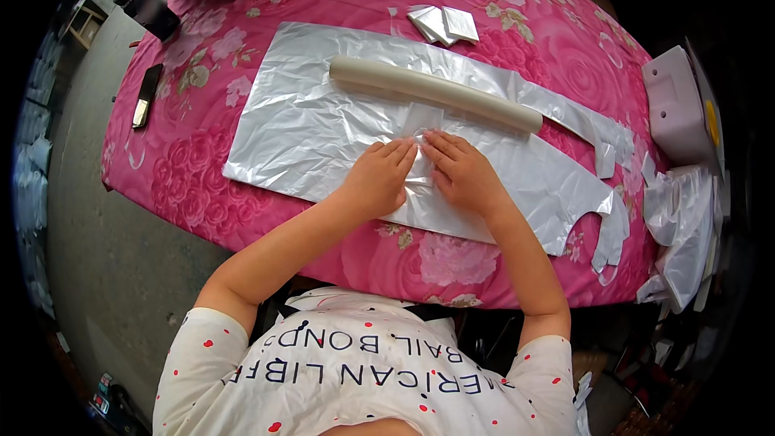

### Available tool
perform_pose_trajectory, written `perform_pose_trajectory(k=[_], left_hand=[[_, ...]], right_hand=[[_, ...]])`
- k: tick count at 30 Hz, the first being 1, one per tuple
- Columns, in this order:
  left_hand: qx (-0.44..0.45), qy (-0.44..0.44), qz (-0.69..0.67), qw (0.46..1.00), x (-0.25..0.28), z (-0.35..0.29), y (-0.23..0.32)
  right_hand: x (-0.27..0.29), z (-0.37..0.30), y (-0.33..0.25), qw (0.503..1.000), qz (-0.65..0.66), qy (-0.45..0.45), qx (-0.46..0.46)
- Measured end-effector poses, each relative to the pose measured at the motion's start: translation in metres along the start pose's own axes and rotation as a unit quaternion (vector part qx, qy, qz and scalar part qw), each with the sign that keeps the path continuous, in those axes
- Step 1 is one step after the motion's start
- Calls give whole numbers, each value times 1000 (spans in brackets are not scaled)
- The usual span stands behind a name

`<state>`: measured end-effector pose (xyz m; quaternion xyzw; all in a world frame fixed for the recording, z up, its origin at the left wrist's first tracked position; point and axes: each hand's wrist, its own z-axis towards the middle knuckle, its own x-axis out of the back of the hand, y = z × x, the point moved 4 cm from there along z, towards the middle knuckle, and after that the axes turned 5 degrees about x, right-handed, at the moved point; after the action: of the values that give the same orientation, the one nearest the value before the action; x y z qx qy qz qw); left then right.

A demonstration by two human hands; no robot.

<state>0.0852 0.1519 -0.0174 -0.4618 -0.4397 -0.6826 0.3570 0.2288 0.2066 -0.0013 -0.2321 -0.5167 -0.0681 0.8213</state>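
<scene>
A shiny white sheet of thin plastic (299, 137) with curved cut-outs and strap-like ends on its right lies crinkled over the table. Near its middle is a small, pale folded plastic piece (422, 117). My left hand (381, 176) and my right hand (464, 171) meet at this piece's near edge, fingertips bent together and almost touching each other. Both seem to pinch thin plastic there, though the fingers partly hide it. Just beyond them, a long beige tube (436, 95) rests slantwise on the sheet.
A pink flowered cloth (194, 169) covers the table. Folded white squares (444, 24) lie at the far side. A phone (147, 97) and a dark bottle (149, 8) are at the left. At the right edge are a white box (676, 105) and loose plastic (682, 218).
</scene>
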Motion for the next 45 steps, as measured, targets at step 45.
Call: perform_pose_trajectory(k=[45], left_hand=[[44, 12, -32, 998, -26, 12, 5]], right_hand=[[-22, -3, 10, 850, 236, -81, -464]])
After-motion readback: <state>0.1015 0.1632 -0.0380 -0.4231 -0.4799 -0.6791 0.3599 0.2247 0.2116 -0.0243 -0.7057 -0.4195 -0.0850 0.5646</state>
